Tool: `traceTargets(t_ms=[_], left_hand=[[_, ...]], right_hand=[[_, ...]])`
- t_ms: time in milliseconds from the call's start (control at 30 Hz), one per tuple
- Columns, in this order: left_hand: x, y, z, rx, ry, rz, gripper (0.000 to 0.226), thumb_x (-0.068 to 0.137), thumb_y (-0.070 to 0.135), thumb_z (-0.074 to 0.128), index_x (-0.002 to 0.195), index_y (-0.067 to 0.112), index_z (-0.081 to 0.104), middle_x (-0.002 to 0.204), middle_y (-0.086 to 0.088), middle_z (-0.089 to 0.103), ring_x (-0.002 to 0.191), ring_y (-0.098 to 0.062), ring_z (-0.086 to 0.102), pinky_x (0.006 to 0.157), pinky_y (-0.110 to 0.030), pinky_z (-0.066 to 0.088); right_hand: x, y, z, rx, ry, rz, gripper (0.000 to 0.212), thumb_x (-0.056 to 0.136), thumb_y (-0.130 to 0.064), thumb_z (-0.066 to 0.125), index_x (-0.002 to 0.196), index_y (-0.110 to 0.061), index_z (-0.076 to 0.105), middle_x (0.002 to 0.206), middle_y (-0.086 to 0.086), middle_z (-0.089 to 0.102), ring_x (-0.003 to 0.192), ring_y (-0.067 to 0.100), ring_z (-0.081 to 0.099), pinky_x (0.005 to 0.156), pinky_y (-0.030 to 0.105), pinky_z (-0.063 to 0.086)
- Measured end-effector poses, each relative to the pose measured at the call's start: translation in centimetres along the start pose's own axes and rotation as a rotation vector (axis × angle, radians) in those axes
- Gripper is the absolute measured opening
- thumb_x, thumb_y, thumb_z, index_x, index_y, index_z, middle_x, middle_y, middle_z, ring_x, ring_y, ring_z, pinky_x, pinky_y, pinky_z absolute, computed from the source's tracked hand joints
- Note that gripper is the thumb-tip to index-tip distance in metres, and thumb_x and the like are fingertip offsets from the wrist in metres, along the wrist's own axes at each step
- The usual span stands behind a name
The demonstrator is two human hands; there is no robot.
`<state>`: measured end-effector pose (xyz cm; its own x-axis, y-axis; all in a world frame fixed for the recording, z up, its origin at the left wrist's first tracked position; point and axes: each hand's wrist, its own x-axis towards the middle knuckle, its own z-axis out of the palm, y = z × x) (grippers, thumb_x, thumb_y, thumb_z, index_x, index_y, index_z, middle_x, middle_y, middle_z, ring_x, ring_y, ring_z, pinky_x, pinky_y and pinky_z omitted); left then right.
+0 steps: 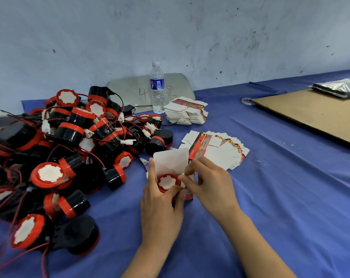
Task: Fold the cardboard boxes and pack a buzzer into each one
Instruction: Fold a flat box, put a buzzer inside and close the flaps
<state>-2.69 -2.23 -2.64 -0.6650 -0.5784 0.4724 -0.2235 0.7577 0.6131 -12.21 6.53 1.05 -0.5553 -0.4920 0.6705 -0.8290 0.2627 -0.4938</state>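
Thin white card box (pixel 171 161), lid flap upright, stands mid-table on wrinkled blue cloth (pixel 270 197). Inside it: round buzzer (pixel 167 182), red rim, white toothed disc facing up. L hand (pixel 160 205) wraps the box's left side; R hand (pixel 210 183) pinches a small flap at its right edge. Glossy black/red buzzer pile (pixel 59 153) w/ red wires lies just left. Fanned flat boxes (pixel 220 149) lie just behind. Open cloth runs right, up to brown cardboard sheet (pixel 314 111).

The left hand (pixel 160 213) and right hand (pixel 212 183) are bare, forearms uncovered
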Motion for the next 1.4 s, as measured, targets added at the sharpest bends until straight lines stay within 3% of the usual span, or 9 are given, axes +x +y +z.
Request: traceTargets(t_ms=[200,333,433,533,633,800,1000,1233,1400], left_hand=[[-0.2,0.2,-0.1,-0.092,0.031,-0.048,0.018,0.088,0.016,0.067,0.102,0.027,0.073,0.162,-0.002,0.014,0.141,-0.022,0.033,0.101,-0.039,0.045],[0.0,0.4,-0.8,-0.095,0.150,0.001,0.034,0.087,0.006,0.065,0.114,0.025,0.063,0.147,0.000,0.044,0.132,-0.022,0.045,0.094,-0.042,0.050],[0.1,0.3,-1.0,-0.110,0.140,-0.001,0.047,0.089,0.005,0.063,0.129,0.027,0.054,0.135,0.007,0.053,0.124,-0.016,0.048,0.097,-0.033,0.044],[0.2,0.1,-0.9,-0.105,0.104,-0.033,0.046,0.090,0.008,0.063,0.131,0.025,0.054,0.130,0.009,0.056,0.119,-0.014,0.047,0.096,-0.027,0.039],[0.2,-0.1,-0.8,-0.044,0.039,0.005,0.040,0.087,0.006,0.065,0.124,0.021,0.062,0.125,0.007,0.060,0.116,-0.017,0.048,0.100,-0.027,0.039],[0.1,-0.3,-0.1,-0.035,-0.008,0.063,0.034,0.082,-0.002,0.069,0.112,0.014,0.069,0.118,0.004,0.062,0.121,-0.023,0.052,0.104,-0.033,0.041],[0.0,0.1,0.1,0.031,-0.009,0.221,0.033,0.079,0.001,0.071,0.110,0.015,0.071,0.120,-0.003,0.062,0.122,-0.018,0.049,0.099,-0.040,0.046],[-0.4,0.9,0.1,0.206,-0.157,0.227,0.041,0.077,0.015,0.076,0.117,0.018,0.068,0.132,-0.010,0.058,0.127,-0.035,0.050,0.100,-0.054,0.044],[-0.3,1.1,-0.3,0.255,-0.130,0.163,0.038,0.078,0.020,0.076,0.115,0.026,0.069,0.130,-0.002,0.059,0.130,-0.031,0.048,0.107,-0.059,0.035]], right_hand=[[-0.5,-0.3,1.5,-0.292,0.028,-0.022,0.014,0.069,-0.008,0.082,0.064,-0.010,0.069,0.117,0.002,0.067,0.099,0.031,0.061,0.066,0.035,0.053],[-0.7,0.4,1.4,-0.046,-0.055,0.154,0.020,0.083,-0.005,0.070,0.092,-0.021,0.078,0.142,-0.007,0.046,0.116,0.017,0.048,0.084,0.036,0.050],[-0.3,0.4,1.2,0.257,-0.093,0.303,0.079,0.083,0.002,0.063,0.133,-0.055,0.042,0.131,-0.015,0.037,0.086,0.001,0.052,0.074,0.022,0.051],[0.0,1.4,1.2,0.513,-0.124,0.507,0.102,0.082,-0.003,0.068,0.138,-0.064,0.009,0.118,-0.018,0.054,0.073,0.002,0.057,0.069,0.016,0.051],[0.1,2.0,1.5,0.627,-0.155,0.633,0.092,0.084,-0.003,0.066,0.143,-0.056,0.019,0.107,-0.009,0.066,0.077,0.017,0.063,0.078,0.031,0.055],[0.4,2.0,2.5,0.552,-0.082,0.618,0.074,0.082,0.003,0.060,0.134,-0.047,0.043,0.085,-0.016,0.062,0.058,-0.001,0.056,0.059,0.015,0.049],[0.7,2.0,2.6,0.408,-0.159,0.581,0.060,0.080,0.003,0.055,0.126,-0.036,0.054,0.116,-0.013,0.065,0.110,0.010,0.057,0.091,0.026,0.048],[-0.1,1.9,2.4,0.507,-0.229,0.524,0.047,0.092,-0.008,0.049,0.128,-0.037,0.055,0.122,-0.015,0.064,0.116,0.009,0.056,0.100,0.038,0.047],[0.5,1.8,1.5,0.983,-0.316,0.699,0.035,0.099,-0.037,0.039,0.108,-0.022,0.069,0.092,0.000,0.066,0.071,0.026,0.055,0.061,0.027,0.042]])
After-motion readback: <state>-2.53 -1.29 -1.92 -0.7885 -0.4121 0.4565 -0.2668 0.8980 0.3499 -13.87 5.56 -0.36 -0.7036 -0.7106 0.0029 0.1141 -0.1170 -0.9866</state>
